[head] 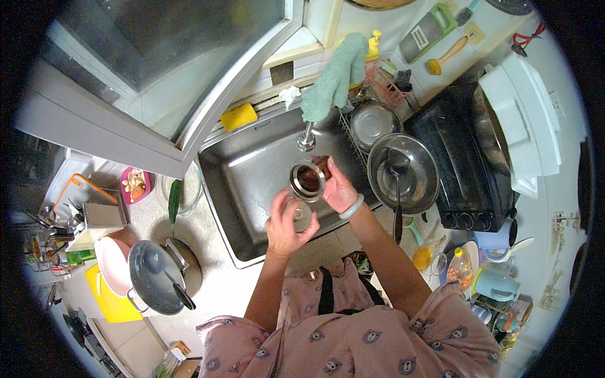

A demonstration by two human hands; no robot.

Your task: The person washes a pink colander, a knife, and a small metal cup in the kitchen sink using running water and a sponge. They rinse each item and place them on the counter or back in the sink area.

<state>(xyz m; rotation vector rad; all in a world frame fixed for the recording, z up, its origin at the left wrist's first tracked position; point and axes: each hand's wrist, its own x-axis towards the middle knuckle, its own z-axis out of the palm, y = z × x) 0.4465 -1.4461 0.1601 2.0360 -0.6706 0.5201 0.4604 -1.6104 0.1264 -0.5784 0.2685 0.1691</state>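
Observation:
Above the stainless-steel sink basin point(250, 189), my right hand point(341, 189) grips a glass vessel with a shiny metal rim point(307, 181). Dark brown shows inside the vessel and along its side by my fingers; whether that is liquid or a part of it, I cannot tell. In my left hand point(285, 229) is a small round clear glass piece point(302, 217), perhaps a lid, pinched between thumb and fingers. It is just below the vessel's rim, apart from its mouth. The faucet point(306, 140) is right behind the vessel, with a green cloth point(335, 75) draped over its neck.
To the right, a steel bowl point(378, 172) with a ladle stands beside a black toaster oven point(456, 160). At left are a wok point(153, 276), a cucumber point(175, 201) across a glass bowl and a pink dish point(125, 182) of garlic. A yellow sponge point(239, 116) rests on the sink's back rim.

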